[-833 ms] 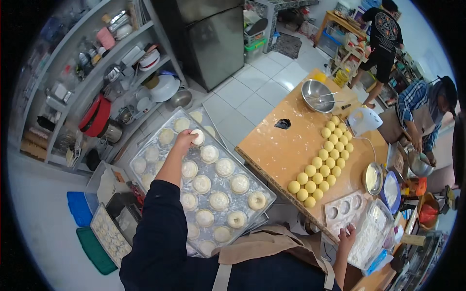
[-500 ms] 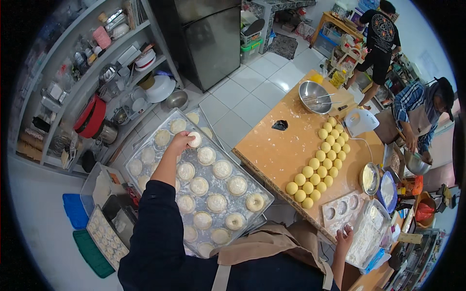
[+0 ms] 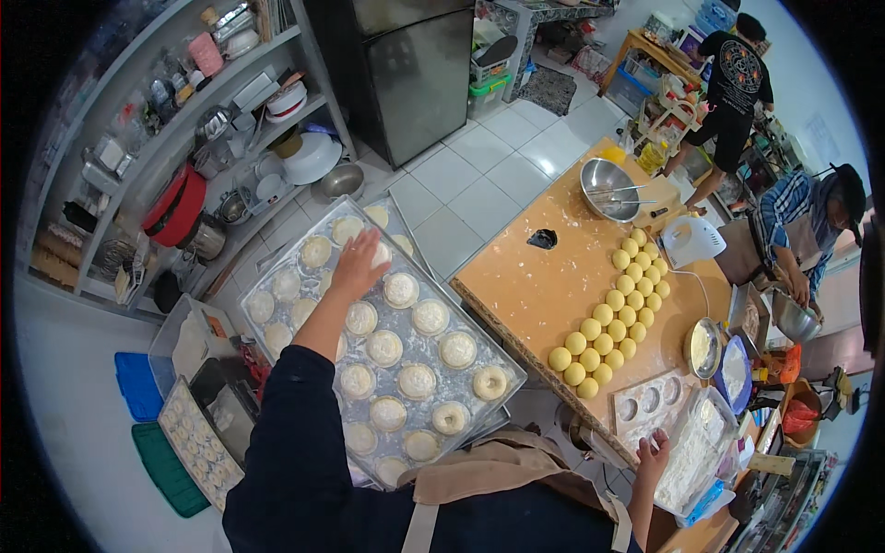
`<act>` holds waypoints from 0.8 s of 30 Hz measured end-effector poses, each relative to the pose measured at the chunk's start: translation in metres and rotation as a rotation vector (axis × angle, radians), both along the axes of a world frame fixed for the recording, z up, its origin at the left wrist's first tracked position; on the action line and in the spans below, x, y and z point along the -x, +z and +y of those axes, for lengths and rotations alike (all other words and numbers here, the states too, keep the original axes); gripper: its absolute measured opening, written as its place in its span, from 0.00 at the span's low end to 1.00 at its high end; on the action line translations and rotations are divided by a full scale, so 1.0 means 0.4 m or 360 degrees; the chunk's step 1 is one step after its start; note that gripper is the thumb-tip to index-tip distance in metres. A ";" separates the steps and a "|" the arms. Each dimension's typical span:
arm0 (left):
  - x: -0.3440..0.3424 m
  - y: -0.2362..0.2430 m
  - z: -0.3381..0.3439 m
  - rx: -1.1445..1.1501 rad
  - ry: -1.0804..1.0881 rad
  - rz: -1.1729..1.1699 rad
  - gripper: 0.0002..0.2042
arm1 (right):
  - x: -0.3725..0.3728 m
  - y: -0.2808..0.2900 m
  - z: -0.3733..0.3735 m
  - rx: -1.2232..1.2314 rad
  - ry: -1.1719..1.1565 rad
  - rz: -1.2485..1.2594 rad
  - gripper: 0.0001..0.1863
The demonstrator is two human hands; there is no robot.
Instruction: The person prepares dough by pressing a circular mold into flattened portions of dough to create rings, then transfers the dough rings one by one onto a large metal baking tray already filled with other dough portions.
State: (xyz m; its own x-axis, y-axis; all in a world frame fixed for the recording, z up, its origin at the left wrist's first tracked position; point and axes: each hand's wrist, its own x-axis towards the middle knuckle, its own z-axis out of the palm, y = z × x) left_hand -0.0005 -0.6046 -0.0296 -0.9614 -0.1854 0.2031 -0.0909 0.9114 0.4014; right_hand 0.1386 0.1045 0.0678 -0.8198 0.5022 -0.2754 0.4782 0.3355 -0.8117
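Note:
My left hand (image 3: 358, 265) lies palm down over the far part of a floured metal tray (image 3: 498, 405), its fingers stretched out on top of a dough round (image 3: 381, 254) that shows only at its edge. Rows of flattened, flour-dusted dough rounds (image 3: 401, 290) cover the tray; a few near the right corner, such as this dough ring (image 3: 489, 382), have a dent in the middle. By the table's near edge, my right hand (image 3: 653, 455) hovers with fingers loosely apart, holding nothing visible. It is beside a plastic tub of flour (image 3: 696, 452) and a floured board with round hollows (image 3: 653, 402).
Yellow dough balls (image 3: 604, 316) stand in rows on the wooden table (image 3: 507, 276). A steel bowl with a whisk (image 3: 608, 187) and a white hand mixer (image 3: 693, 240) are behind them. One co-worker (image 3: 793, 240) handles a bowl at right; another person (image 3: 733, 83) stands farther back.
My left hand has gone from pinching a dough round above the tray to lying flat over it with fingers extended. The view has shifted slightly; my right hand stays near the flour tub.

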 end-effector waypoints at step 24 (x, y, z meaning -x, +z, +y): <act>-0.044 -0.006 0.019 0.0314 -0.0224 -0.0587 0.43 | -0.031 -0.019 0.040 -0.0080 0.0068 0.0053 0.28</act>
State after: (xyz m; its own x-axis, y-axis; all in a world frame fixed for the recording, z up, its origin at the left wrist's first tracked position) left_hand 0.0169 -0.5972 -0.0318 -0.9894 -0.0397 -0.1397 -0.0651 0.9810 0.1826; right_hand 0.1509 0.1207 0.0601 -0.8491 0.4790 -0.2228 0.4354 0.3955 -0.8087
